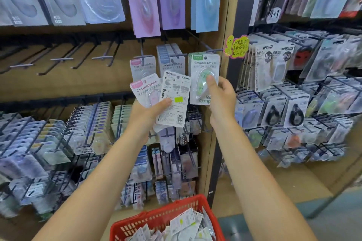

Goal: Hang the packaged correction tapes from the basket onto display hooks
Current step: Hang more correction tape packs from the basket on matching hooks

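Where the view begins, at the bottom edge: red basket [156,219] with a lattice wall, heaped with more packaged correction tapes [182,227], white card backs mostly up.

Above the basket, two bare forearms reaching up and forward toward the display.

Left hand [148,115]: fingers curled round a fan of packs [172,100], thumb pressed across the front one. Front pack turned back-side out, printed with instructions, a barcode and a small yellow-green sticker. Behind it, tilted left, a pink-topped pack [144,90] with a clear bubble.

Right hand [221,96]: thumb and fingers pinching a green-topped pack [203,78] by its lower right part, thumb laid on the clear bubble. Pack upright, its top hole up at the tip of a display hook [213,50]; cannot tell whether already threaded on.

Just left of that, on neighbouring hooks: a row of blue-topped packs [170,58] and a pink-topped one [143,64] hanging behind the fan.

Further left, bare hooks [62,58] jutting from a wooden backboard.

Yellow and pink handwritten note [237,46] stuck on the upright post beside the green-topped pack.

Below and to both sides, racks crowded with small carded goods [88,123]. Along the top row, large flat packs [147,0] in grey, pink, purple and blue, blurred.
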`<move>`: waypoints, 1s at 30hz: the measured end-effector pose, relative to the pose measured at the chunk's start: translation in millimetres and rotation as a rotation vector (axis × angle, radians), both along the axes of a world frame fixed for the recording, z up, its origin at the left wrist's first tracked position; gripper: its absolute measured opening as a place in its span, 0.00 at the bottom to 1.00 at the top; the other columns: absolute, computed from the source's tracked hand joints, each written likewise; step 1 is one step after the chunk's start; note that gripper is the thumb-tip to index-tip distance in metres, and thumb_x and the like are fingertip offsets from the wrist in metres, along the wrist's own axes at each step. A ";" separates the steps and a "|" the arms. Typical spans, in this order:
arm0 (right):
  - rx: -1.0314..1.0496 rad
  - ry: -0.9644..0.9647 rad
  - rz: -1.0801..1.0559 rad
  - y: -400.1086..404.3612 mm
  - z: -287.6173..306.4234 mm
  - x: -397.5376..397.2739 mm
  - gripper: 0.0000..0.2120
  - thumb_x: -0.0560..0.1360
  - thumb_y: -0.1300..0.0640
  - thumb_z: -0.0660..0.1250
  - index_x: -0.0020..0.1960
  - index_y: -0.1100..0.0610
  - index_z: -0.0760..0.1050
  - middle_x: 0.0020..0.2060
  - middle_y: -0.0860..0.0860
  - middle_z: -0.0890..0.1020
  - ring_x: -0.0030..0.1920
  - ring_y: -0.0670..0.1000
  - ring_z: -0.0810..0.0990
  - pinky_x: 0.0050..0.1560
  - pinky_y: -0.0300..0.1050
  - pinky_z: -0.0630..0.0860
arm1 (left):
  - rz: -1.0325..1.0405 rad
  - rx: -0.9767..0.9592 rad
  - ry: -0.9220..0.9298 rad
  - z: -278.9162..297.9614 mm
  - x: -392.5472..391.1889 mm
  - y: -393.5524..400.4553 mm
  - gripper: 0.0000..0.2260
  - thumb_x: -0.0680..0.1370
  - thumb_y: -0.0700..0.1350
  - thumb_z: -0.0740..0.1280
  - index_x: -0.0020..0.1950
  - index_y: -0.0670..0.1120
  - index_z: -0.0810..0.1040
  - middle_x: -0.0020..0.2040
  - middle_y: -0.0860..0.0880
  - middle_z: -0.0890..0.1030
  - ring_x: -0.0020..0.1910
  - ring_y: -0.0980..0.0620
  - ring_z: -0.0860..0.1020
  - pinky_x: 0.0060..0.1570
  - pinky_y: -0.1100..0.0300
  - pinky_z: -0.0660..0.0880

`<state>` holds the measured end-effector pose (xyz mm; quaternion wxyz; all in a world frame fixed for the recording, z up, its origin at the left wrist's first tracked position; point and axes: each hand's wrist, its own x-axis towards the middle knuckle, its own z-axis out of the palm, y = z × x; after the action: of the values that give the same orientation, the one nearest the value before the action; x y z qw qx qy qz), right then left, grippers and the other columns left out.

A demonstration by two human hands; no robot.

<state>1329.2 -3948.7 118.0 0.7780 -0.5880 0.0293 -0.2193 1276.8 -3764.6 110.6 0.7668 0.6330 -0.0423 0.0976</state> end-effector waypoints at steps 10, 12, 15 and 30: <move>-0.029 -0.016 -0.072 -1.3 -8.9 12.9 0.09 0.78 0.49 0.73 0.43 0.52 0.80 0.33 0.40 0.81 0.32 0.37 0.77 0.39 0.33 0.73 | -0.030 0.000 0.001 -3.0 10.3 -5.1 0.22 0.78 0.36 0.73 0.71 0.43 0.76 0.62 0.45 0.85 0.60 0.46 0.84 0.58 0.50 0.82; -0.039 0.030 -0.068 0.1 -12.7 10.2 0.15 0.76 0.45 0.74 0.38 0.54 0.78 0.30 0.44 0.77 0.31 0.42 0.74 0.39 0.37 0.74 | -0.027 -0.008 -0.001 -4.0 13.2 -5.4 0.22 0.78 0.37 0.73 0.72 0.43 0.76 0.62 0.45 0.85 0.61 0.46 0.84 0.59 0.49 0.82; 0.039 0.087 0.005 0.9 -27.3 2.7 0.15 0.74 0.45 0.76 0.45 0.57 0.81 0.42 0.53 0.86 0.40 0.51 0.85 0.44 0.48 0.84 | -0.026 -0.023 -0.007 -5.8 16.0 -5.8 0.27 0.73 0.41 0.75 0.72 0.43 0.75 0.63 0.45 0.84 0.62 0.45 0.83 0.63 0.45 0.80; 0.302 0.345 0.059 23.0 -32.2 -4.0 0.17 0.73 0.41 0.75 0.46 0.54 0.78 0.45 0.51 0.83 0.43 0.49 0.81 0.45 0.44 0.81 | -0.047 -0.083 0.056 -24.1 23.2 -6.5 0.21 0.79 0.36 0.71 0.71 0.44 0.76 0.63 0.45 0.85 0.61 0.45 0.84 0.56 0.50 0.83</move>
<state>1325.1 -3925.7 85.8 0.8468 -0.4941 0.1773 -0.0861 1300.0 -3771.1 86.6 0.7953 0.6021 -0.0315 0.0633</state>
